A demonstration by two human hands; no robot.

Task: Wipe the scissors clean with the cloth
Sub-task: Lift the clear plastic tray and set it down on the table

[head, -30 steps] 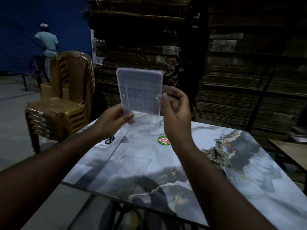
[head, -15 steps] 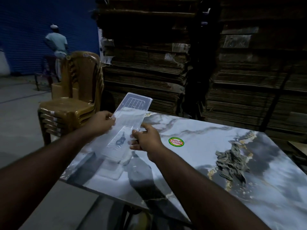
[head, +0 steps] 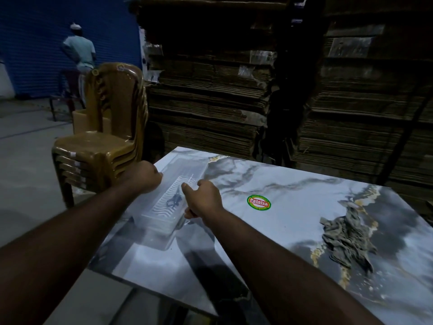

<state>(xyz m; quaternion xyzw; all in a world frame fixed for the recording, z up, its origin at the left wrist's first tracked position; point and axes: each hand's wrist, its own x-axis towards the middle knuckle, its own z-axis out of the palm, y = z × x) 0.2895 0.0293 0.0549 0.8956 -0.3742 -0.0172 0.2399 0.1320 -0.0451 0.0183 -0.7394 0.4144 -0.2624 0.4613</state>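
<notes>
A clear plastic box (head: 164, 207) lies on the marble-patterned table (head: 269, 231) near its left edge. Through the ribbed lid I see a small dark shape, apparently the scissors (head: 173, 201). My left hand (head: 145, 177) grips the box's far left side with curled fingers. On the box's right edge my right hand (head: 202, 201) holds on, thumb over the lid and fingers lower down the side. A crumpled grey cloth (head: 346, 238) lies on the right part of the table, apart from both hands.
A round green and red sticker (head: 258, 203) is on the tabletop. Stacked brown plastic chairs (head: 103, 146) stand just left of the table. Piles of flattened cardboard (head: 234, 90) fill the back. A person (head: 79, 50) stands far left by a blue shutter.
Both hands brought the clear box down from in front of me, tilted it flat and set it on the table's left part. The cloth has not moved.
</notes>
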